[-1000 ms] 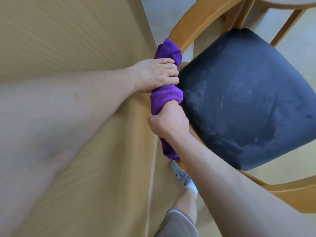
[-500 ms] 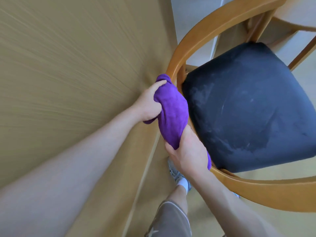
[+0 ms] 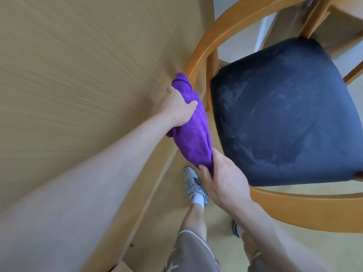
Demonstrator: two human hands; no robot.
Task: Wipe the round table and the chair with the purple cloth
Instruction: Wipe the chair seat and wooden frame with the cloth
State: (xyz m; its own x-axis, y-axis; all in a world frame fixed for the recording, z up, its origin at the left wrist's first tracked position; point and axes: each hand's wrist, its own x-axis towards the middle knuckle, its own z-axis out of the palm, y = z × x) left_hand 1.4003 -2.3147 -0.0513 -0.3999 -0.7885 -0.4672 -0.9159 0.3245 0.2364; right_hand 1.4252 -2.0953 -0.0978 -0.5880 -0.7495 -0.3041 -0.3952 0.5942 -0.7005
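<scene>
Head view: the purple cloth (image 3: 191,130) is draped over the chair's curved wooden rail (image 3: 198,61), long axis along it. The left hand (image 3: 177,108) grips its upper end, the right hand (image 3: 222,181) pinches the lower

Both hands grip a purple cloth (image 3: 193,132) draped over the chair's wooden rail (image 3: 212,34): left hand (image 3: 177,107) near the top, right hand (image 3: 225,183) pinching the bottom, beside the dark seat (image 3: 284,114).
</scene>
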